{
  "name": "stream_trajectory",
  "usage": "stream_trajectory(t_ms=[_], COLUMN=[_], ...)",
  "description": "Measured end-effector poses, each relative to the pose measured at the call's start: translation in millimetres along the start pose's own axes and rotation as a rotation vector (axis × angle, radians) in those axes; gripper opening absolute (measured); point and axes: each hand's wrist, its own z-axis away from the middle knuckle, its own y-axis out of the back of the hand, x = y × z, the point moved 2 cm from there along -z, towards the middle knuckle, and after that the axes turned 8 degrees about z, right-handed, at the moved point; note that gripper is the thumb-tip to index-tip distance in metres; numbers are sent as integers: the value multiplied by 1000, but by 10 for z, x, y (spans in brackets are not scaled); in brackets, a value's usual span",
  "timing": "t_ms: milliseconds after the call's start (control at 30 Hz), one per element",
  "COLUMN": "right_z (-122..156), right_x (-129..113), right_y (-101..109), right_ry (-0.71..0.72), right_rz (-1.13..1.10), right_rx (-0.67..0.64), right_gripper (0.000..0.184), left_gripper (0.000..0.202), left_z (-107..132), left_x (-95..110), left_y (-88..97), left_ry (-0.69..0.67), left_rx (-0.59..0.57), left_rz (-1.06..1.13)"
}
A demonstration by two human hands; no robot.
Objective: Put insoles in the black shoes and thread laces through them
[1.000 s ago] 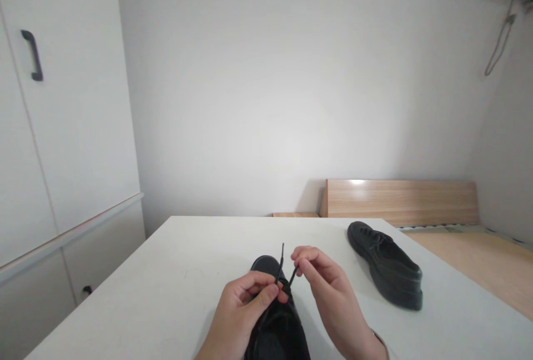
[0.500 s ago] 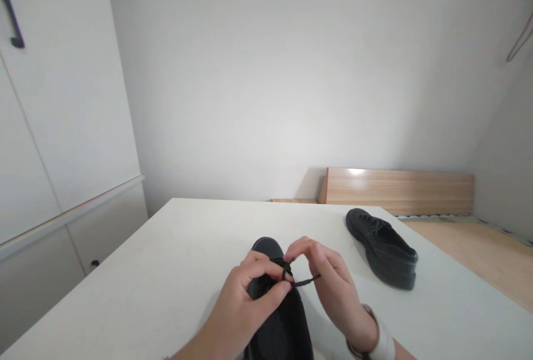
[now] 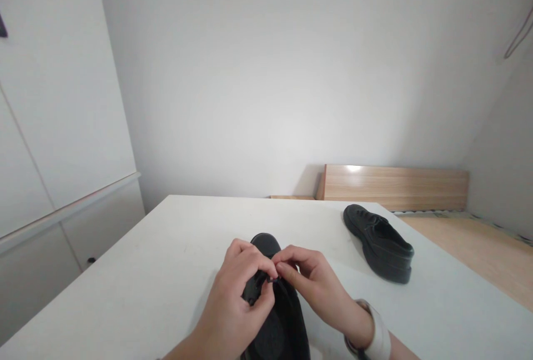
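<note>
A black shoe (image 3: 278,324) lies on the white table (image 3: 166,260) right in front of me, toe pointing away. My left hand (image 3: 239,296) and my right hand (image 3: 310,282) meet over its laces, fingers pinched together on the thin black shoelace (image 3: 271,279). Both hands cover most of the lacing. A pale band is on my right wrist.
A second black shoe (image 3: 381,243) lies on the table to the right. Beyond the table stands a wooden bed frame (image 3: 395,188) against the wall. White cupboards (image 3: 50,143) line the left side.
The lace ends stood up between my fingers before; now both hands have come down and together onto the shoe, pinching the lace close. The view has tilted slightly.
</note>
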Motion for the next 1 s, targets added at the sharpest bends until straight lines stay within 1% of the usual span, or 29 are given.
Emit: stream_trajectory(t_ms=[100,233,300,400,500,533,633,700,800,900,1000], right_z=[-5,-25,-25,-9,19,28,52,60,56,42,46], right_x=[26,37,15,-36,-82,-96,-141,-166,-175,-153,-126], right_y=[-8,19,30,20,-7,-13,-2,27,58,63,101], right_ry=[-44,-91,-89,-48,39,77,193,232,238,221,167], right_rz=[-55,-119,-121,-78,38,90,272,388,485,504,491], right_rx=[-29,-67,-74,-69,-23,-2,67,104,113,105,94], right_gripper=[27,28,26,18,6,5,14,19,21,22,19], left_gripper=[31,28,25,25,25,25,24,21,18,18,14], left_z=[21,32,26,17,23,29,51,65,71,53,30], left_x=[33,44,43,31,19,19,31,39,24,1,9], left_y=[-15,-39,-41,-32,-15,-8,24,51,91,121,137], left_ry=[-114,-239,-280,-289,-257,-244,-214,-190,-95,24,94], left_rx=[29,31,25,18,4,-6,-36,-59,-112,-145,-176], left_rz=[-150,-260,-279,-268,-219,-200,-145,-92,26,151,156])
